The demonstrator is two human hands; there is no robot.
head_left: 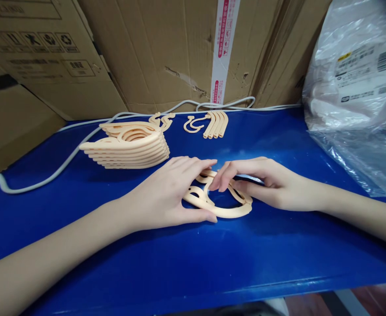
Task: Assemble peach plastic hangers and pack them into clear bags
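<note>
One cream-coloured, curved plastic hanger piece (pixel 230 213) lies flat on the glossy blue tabletop (pixel 186 267), in front of the person and between the two hands. The bare left hand (pixel 176 188) spans its left end, thumb along the near edge and fingers over the far side, holding the piece between them. The bare right hand (pixel 265 182) arches over the right part, fingers bent and thumb somewhat apart; whether it grips anything, I cannot tell.

Behind the left hand sits a neat stack of matching cream plastic hanger pieces (pixel 130 153), with small curvy cream parts (pixel 167 121) at its far side. Right of these lie a cream plastic hook (pixel 193 128) and four slim curved cream strips (pixel 216 126) side by side. A pale grey cable (pixel 64 166) winds behind them, before brown cardboard boxes (pixel 166 48). At far right stands a white package in clear plastic (pixel 324 94), bearing a printed label (pixel 360 66).
</note>
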